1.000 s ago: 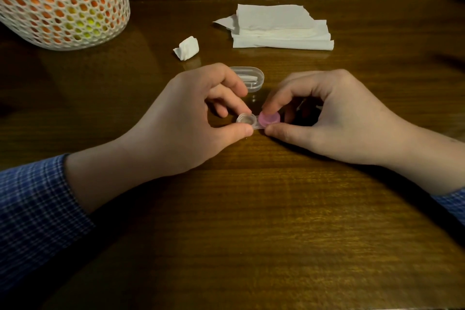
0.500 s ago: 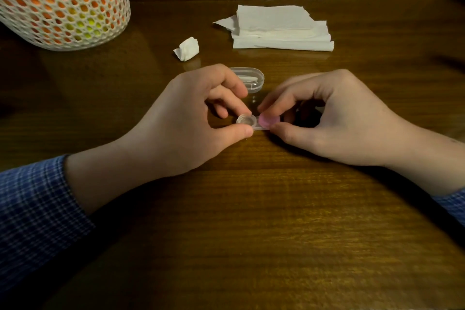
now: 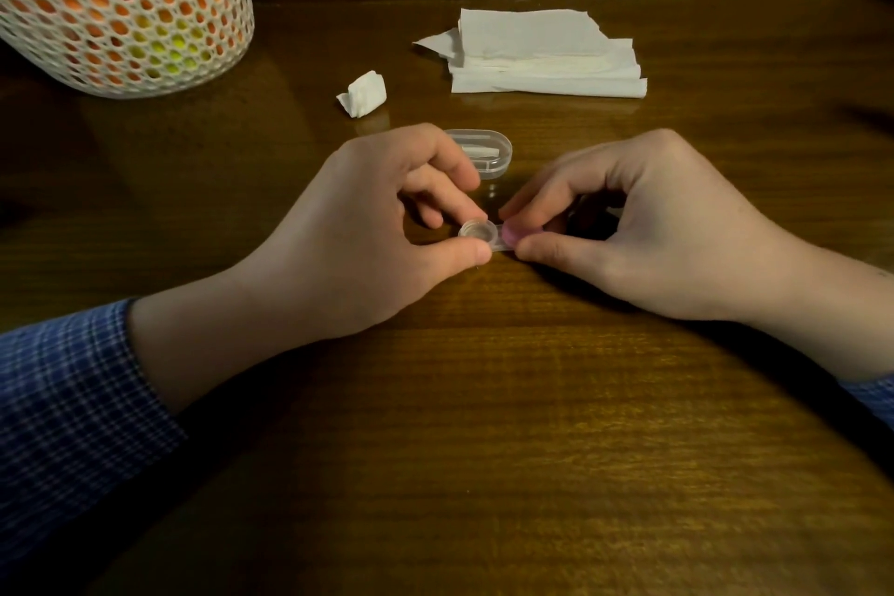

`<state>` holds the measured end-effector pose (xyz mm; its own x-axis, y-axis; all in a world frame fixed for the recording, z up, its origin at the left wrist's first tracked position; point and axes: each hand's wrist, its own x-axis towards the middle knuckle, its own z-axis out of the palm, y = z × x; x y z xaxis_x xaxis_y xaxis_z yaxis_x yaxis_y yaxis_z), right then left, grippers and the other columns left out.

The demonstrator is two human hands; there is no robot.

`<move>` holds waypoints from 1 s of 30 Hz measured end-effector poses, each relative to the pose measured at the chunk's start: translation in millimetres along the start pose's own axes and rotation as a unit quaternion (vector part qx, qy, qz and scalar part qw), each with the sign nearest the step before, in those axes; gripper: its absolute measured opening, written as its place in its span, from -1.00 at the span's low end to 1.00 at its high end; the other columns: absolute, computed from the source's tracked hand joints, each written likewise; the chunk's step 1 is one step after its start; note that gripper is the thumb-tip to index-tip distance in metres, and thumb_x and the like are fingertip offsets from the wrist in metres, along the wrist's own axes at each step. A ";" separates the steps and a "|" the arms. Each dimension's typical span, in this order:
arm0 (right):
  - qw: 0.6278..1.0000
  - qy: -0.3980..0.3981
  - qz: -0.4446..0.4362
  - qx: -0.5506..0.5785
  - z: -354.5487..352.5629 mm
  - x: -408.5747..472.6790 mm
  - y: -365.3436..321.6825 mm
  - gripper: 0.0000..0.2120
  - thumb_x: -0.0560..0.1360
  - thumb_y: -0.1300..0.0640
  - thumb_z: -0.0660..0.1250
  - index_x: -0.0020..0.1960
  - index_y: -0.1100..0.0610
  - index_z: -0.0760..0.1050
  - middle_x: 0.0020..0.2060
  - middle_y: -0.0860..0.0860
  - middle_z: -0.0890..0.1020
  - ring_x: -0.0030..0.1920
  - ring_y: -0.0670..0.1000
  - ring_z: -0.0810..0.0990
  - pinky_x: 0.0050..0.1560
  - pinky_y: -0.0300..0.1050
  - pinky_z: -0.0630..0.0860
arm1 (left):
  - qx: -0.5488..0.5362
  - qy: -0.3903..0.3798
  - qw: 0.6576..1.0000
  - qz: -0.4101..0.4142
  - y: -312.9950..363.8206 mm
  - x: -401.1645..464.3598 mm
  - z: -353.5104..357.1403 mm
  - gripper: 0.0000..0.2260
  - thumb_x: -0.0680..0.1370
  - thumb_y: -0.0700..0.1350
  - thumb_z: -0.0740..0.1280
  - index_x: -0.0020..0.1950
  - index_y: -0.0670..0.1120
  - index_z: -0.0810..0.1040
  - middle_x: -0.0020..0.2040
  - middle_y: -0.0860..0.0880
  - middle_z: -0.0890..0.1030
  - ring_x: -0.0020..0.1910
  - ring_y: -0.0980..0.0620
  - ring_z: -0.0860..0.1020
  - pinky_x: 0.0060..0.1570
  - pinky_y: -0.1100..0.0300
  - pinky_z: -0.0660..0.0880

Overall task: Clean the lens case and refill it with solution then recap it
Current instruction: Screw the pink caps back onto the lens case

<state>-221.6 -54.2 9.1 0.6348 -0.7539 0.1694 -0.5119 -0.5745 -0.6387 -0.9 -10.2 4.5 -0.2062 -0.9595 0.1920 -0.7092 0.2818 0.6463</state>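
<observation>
- Resting on the wooden table (image 3: 484,426), a small clear lens case (image 3: 481,235) is held between both hands near the middle of the surface.
- The left well of the lens case is seen uncapped, its round rim pinched between the thumb and fingers of the left hand (image 3: 358,232).
- A pink cap (image 3: 510,233) is seated on the right well and is gripped by the curled thumb and forefinger of the right hand (image 3: 648,227).
- The two hands are brought close together, their fingertips almost touching over the case.
- Just behind the hands, a clear oval plastic box (image 3: 486,152) is set on the table.
- Farther back, a crumpled bit of tissue (image 3: 364,93) is seen, with a stack of folded paper towels (image 3: 542,56) to its right.
- A white mesh-covered container (image 3: 121,0) showing orange and yellow is placed at the far left corner.
- Blue checked sleeves (image 3: 67,411) are worn on both forearms.
</observation>
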 end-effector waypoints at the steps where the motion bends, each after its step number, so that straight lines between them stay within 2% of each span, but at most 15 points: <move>1: 1.000 0.007 0.003 -0.003 1.0 0.0 -1.2 -0.91 0.45 0.06 0.54 -0.05 -0.05 0.74 -0.08 -0.20 0.74 0.00 -0.23 0.68 0.15 -0.15 0.63 | 0.000 0.001 1.000 -0.002 -0.1 0.0 0.0 -0.63 0.38 0.09 0.56 0.13 0.10 0.57 -0.09 0.25 0.71 -0.08 0.29 0.65 -0.19 0.50 0.46; 8: 0.998 0.053 0.004 -0.024 9.6 -1.3 -7.5 -0.91 0.39 -0.08 0.51 -0.17 -0.08 0.72 -0.17 -0.20 0.70 -0.09 -0.21 0.66 0.03 -0.17 0.64 | 0.002 0.009 1.000 -0.010 -0.2 1.1 0.3 -0.64 0.38 0.09 0.55 0.12 0.05 0.61 -0.12 0.25 0.72 -0.09 0.32 0.67 -0.09 0.33 0.59; 11: 0.998 0.053 -0.006 -0.023 9.8 -0.8 -5.5 -0.91 0.40 -0.05 0.53 -0.17 -0.04 0.71 -0.16 -0.17 0.69 -0.10 -0.18 0.66 0.01 -0.13 0.64 | -0.002 0.010 1.000 -0.011 -0.3 1.2 0.8 -0.64 0.39 0.06 0.57 0.14 0.04 0.62 -0.11 0.22 0.72 -0.09 0.31 0.68 -0.07 0.32 0.61; 13: 1.000 0.028 -0.010 -0.010 5.1 0.7 -2.4 -0.90 0.41 -0.02 0.53 -0.14 -0.01 0.72 -0.09 -0.16 0.70 -0.03 -0.17 0.67 0.06 -0.12 0.63 | 0.000 0.009 1.000 -0.013 0.2 0.7 0.5 -0.62 0.39 0.06 0.57 0.16 0.04 0.62 -0.10 0.22 0.73 -0.08 0.30 0.68 -0.06 0.31 0.61; 15: 1.000 -0.005 -0.012 0.008 -1.2 1.8 0.9 -0.91 0.42 0.02 0.51 -0.09 -0.01 0.73 0.00 -0.16 0.71 0.03 -0.17 0.68 0.10 -0.16 0.61 | 0.000 0.008 1.000 -0.013 0.7 0.9 0.3 -0.60 0.38 0.06 0.57 0.17 0.02 0.61 -0.10 0.21 0.73 -0.08 0.29 0.68 -0.05 0.30 0.61; 17: 1.000 -0.018 -0.013 0.014 -3.6 1.9 2.9 -0.91 0.44 0.07 0.52 -0.06 0.00 0.74 -0.02 -0.17 0.73 0.04 -0.19 0.69 0.12 -0.21 0.61 | 0.000 0.007 1.000 -0.013 1.2 1.2 0.0 -0.60 0.38 0.06 0.57 0.17 0.02 0.61 -0.11 0.21 0.73 -0.09 0.29 0.68 -0.04 0.30 0.61; 20: 1.000 0.003 -0.012 0.014 0.4 1.5 2.7 -0.94 0.42 0.08 0.56 -0.10 -0.01 0.75 -0.10 -0.18 0.73 -0.02 -0.22 0.69 0.10 -0.22 0.62 | -0.001 0.003 1.000 -0.018 2.8 1.6 -0.9 -0.60 0.35 0.11 0.53 0.15 0.07 0.61 -0.11 0.22 0.72 -0.07 0.33 0.67 0.00 0.33 0.60; 25: 0.999 0.039 -0.009 0.004 6.0 1.9 -2.0 -0.87 0.36 -0.06 0.55 -0.18 -0.01 0.73 -0.18 -0.15 0.70 -0.11 -0.17 0.68 0.02 -0.08 0.65 | -0.011 0.005 1.000 -0.019 3.4 1.5 -1.1 -0.59 0.36 0.10 0.54 0.17 0.09 0.59 -0.12 0.24 0.73 -0.07 0.35 0.67 0.03 0.32 0.59; 28: 0.999 0.038 -0.016 0.008 6.1 2.0 -1.7 -0.83 0.35 -0.08 0.54 -0.18 0.01 0.72 -0.16 -0.13 0.70 -0.09 -0.14 0.68 0.02 -0.06 0.65 | -0.006 0.006 1.000 -0.015 3.5 1.5 -0.5 -0.58 0.36 0.11 0.54 0.18 0.07 0.59 -0.12 0.24 0.72 -0.07 0.34 0.67 0.03 0.32 0.59; 30: 1.000 0.014 -0.023 0.014 3.0 2.4 0.8 -0.87 0.39 -0.01 0.55 -0.15 0.03 0.72 -0.07 -0.13 0.71 -0.05 -0.12 0.69 0.04 -0.10 0.64 | -0.008 0.006 1.000 -0.015 3.6 1.3 -0.7 -0.57 0.36 0.09 0.55 0.19 0.06 0.59 -0.12 0.24 0.72 -0.08 0.33 0.67 0.02 0.32 0.60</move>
<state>-218.8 -55.6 6.7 0.6410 -0.7354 0.2196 -0.4662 -0.6004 -0.6498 -3.2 -10.4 7.5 -0.1769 -0.9673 0.1819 -0.7037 0.2535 0.6637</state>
